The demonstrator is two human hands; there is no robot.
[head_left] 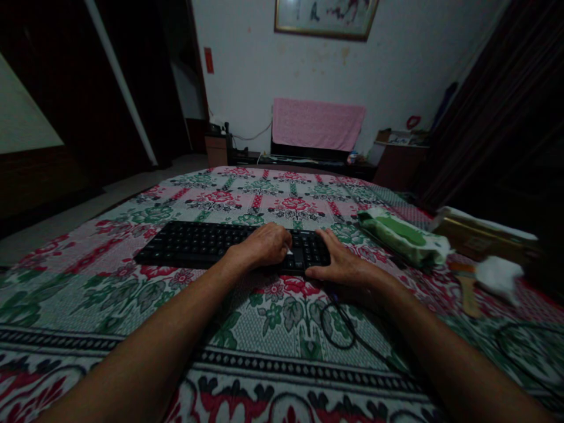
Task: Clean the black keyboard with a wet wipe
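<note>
A black keyboard (194, 242) lies flat on the flowered cloth. My left hand (267, 244) is closed over the keys right of its middle, and a small white bit of tissue (289, 252) peeks out from under the curled fingers. Most of that white piece is hidden. At the keyboard's right end, my right hand (341, 261) grips it, thumb on the near edge and fingers on the far edge. Below the right wrist, a looped black cable (339, 332) rests on the cloth.
To the right lie a green and white wipes packet (403, 235), a brush with a wooden handle (467, 294), a crumpled white tissue (500, 276) and a gold box (480, 232). A patterned cloth (264, 194) covers the table. Beyond it, a pink towel (317, 123) hangs over a dark screen.
</note>
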